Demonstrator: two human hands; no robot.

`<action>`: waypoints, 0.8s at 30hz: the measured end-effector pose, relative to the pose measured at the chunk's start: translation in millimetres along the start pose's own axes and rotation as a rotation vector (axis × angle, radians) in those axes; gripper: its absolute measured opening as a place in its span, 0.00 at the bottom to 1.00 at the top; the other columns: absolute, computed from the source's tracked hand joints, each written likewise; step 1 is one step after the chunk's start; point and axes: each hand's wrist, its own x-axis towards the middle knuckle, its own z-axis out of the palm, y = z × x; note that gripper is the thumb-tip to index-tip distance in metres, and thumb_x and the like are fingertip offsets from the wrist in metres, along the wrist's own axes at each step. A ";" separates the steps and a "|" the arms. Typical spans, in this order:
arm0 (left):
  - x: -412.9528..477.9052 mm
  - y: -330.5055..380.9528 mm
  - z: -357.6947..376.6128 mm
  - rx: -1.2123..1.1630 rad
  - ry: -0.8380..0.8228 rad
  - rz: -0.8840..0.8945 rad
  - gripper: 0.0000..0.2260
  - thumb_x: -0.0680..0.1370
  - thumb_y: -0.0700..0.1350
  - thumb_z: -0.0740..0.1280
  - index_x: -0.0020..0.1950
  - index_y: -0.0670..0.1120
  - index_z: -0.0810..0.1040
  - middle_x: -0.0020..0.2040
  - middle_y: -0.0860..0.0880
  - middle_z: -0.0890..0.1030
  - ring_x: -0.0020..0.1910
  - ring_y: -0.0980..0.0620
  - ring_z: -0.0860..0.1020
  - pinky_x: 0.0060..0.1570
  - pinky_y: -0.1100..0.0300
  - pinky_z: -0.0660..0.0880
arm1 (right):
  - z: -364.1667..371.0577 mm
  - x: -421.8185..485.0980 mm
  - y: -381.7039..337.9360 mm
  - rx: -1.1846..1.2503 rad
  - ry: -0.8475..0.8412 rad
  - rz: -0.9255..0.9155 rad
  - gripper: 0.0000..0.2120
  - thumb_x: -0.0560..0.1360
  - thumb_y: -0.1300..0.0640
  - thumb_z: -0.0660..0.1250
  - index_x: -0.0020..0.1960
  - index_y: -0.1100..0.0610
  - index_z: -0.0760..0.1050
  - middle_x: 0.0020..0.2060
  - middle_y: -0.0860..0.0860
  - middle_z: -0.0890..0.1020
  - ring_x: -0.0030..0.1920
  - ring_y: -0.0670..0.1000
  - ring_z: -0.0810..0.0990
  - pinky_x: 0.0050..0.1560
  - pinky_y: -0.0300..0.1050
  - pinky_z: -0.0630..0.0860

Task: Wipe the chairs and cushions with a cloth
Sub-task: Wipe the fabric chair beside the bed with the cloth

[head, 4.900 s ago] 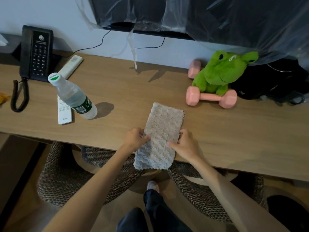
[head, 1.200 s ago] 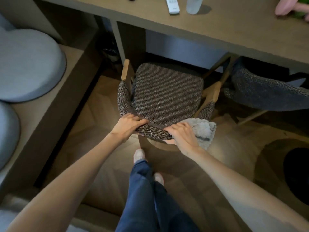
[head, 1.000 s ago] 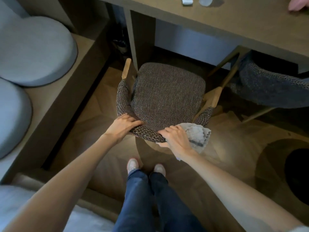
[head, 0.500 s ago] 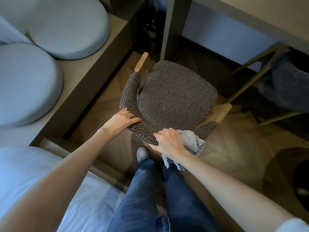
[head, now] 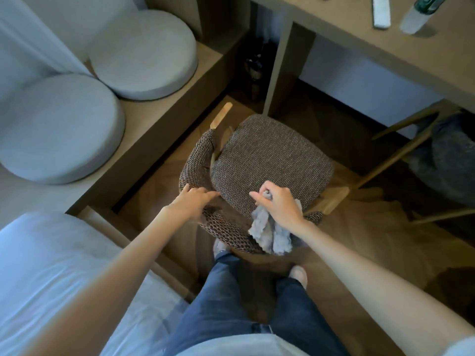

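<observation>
A brown woven chair with a curved backrest and wooden armrests stands on the floor in front of me. My left hand grips the top of its backrest on the left. Over the near edge of the seat, my right hand holds a bunched grey cloth that hangs down across the backrest. Two round grey cushions lie on a low wooden platform at the left.
A wooden desk runs along the upper right, carrying a white remote and a water bottle. A second woven chair sits under it at the right. White bedding fills the lower left. My legs stand just behind the chair.
The chair has come out from under the desk and turned slightly. My right hand has lifted off the backrest rim with the cloth onto the seat's near edge. My left hand stays on the backrest.
</observation>
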 end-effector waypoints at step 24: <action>128.9 383.4 -169.6 -0.952 0.755 0.160 0.11 0.74 0.39 0.70 0.53 0.48 0.74 0.46 0.54 0.78 0.45 0.56 0.77 0.44 0.60 0.72 | -365.9 -20.6 163.1 0.559 0.314 0.231 0.15 0.80 0.42 0.55 0.54 0.53 0.68 0.44 0.46 0.75 0.43 0.41 0.76 0.32 0.28 0.69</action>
